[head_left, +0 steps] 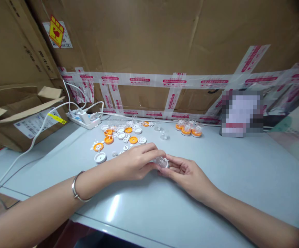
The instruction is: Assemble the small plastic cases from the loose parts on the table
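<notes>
Between my two hands, above the middle of the table, is a clear plastic dome (pixel 160 161) against a white round base (pixel 167 164). My left hand (pixel 140 161), with a silver bangle at its wrist, pinches the dome from the left. The fingers of my right hand (pixel 188 172) close on the white base from the right. Whether dome and base are joined, I cannot tell. Beyond my left hand lie loose parts: white round bases (pixel 100 157), orange rings (pixel 133 140) and small white pieces (pixel 125 148).
Several domed pieces with orange bases (pixel 186 130) stand together at the back. Clear domes (pixel 164 135) lie nearer the middle. A power strip (pixel 84 119) with white cables and an open cardboard box (pixel 25 120) are at left. A blurred-out upright object (pixel 242 113) stands right. Large taped cardboard (pixel 144 41) rises behind.
</notes>
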`<act>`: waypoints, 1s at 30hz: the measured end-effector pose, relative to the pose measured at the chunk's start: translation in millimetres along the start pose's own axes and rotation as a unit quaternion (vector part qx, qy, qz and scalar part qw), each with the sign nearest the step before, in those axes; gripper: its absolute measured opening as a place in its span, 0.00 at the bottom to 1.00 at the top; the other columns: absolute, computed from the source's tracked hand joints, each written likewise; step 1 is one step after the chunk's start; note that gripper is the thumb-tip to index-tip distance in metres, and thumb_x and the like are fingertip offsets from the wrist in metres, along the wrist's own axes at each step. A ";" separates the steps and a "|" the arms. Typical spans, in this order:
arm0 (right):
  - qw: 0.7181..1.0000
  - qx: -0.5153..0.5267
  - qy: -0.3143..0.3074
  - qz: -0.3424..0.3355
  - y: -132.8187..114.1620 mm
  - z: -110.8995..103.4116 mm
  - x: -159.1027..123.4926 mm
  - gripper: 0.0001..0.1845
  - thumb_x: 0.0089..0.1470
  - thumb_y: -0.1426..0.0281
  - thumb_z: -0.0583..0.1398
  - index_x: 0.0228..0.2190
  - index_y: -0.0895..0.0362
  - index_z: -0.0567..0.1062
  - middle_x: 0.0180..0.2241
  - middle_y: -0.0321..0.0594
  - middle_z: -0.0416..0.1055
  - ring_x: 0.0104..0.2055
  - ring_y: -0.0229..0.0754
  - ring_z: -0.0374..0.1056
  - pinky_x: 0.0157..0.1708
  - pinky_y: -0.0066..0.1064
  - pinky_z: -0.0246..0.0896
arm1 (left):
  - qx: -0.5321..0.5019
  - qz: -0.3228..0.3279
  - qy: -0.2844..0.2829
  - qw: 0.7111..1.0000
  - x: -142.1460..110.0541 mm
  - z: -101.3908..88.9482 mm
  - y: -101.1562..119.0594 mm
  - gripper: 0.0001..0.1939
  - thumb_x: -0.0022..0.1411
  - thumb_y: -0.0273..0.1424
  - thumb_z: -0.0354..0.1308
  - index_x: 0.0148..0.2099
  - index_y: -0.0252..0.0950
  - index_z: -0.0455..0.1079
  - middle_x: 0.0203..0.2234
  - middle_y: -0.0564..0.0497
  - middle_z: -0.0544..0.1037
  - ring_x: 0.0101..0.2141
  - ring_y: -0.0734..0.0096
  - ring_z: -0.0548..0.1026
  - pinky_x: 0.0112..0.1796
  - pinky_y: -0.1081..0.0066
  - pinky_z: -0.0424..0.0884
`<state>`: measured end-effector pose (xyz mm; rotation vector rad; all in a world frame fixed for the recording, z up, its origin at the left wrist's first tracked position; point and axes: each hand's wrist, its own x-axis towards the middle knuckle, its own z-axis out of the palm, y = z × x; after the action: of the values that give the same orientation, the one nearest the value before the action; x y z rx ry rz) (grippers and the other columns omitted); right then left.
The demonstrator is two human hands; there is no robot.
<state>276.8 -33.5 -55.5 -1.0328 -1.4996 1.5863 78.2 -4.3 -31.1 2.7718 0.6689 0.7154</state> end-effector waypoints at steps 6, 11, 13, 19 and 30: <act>0.998 -0.055 0.023 -0.010 4.9 -0.8 -0.8 0.19 0.47 0.64 0.64 0.43 0.52 0.76 0.26 0.32 0.76 0.30 0.39 0.71 0.33 0.30 0.65 | 0.008 -0.011 0.070 0.997 -0.1 10.0 -2.3 0.10 0.64 0.32 0.49 0.44 0.31 0.64 0.30 0.46 0.70 0.30 0.70 0.68 0.31 0.72 0.65; 0.998 -0.019 0.051 0.031 2.1 -0.7 1.4 0.23 0.43 0.65 0.66 0.43 0.55 0.76 0.24 0.32 0.75 0.30 0.39 0.71 0.34 0.31 0.65 | -0.005 -0.048 0.070 0.996 5.3 11.0 -1.5 0.11 0.63 0.35 0.50 0.42 0.32 0.65 0.30 0.47 0.72 0.30 0.71 0.69 0.31 0.72 0.65; 0.997 0.010 0.059 0.052 0.3 -0.8 2.2 0.25 0.42 0.65 0.67 0.45 0.56 0.75 0.27 0.34 0.77 0.34 0.41 0.72 0.39 0.33 0.65 | -0.037 -0.079 0.071 0.994 7.1 9.6 -0.1 0.10 0.63 0.34 0.50 0.42 0.32 0.65 0.31 0.47 0.73 0.31 0.71 0.70 0.33 0.73 0.65; 0.992 0.083 0.052 0.078 -0.8 -3.7 3.0 0.25 0.41 0.66 0.68 0.44 0.56 0.75 0.31 0.38 0.78 0.38 0.42 0.74 0.45 0.36 0.65 | -0.115 -0.151 0.133 0.973 7.3 -3.2 -1.4 0.11 0.63 0.35 0.50 0.42 0.33 0.67 0.29 0.50 0.73 0.30 0.74 0.69 0.32 0.74 0.65; 0.964 0.235 -0.016 0.120 -13.4 -20.7 1.7 0.09 0.51 0.68 0.63 0.33 0.60 0.79 0.34 0.41 0.78 0.38 0.35 0.74 0.39 0.17 0.68 | 0.120 -0.170 -0.015 0.978 -1.3 -5.3 -30.3 0.14 0.61 0.38 0.52 0.40 0.31 0.68 0.28 0.48 0.71 0.30 0.69 0.69 0.32 0.69 0.65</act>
<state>294.4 -22.0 -42.4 -0.9370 -0.9649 2.0107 63.1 22.1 -36.1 2.7567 1.2580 0.5488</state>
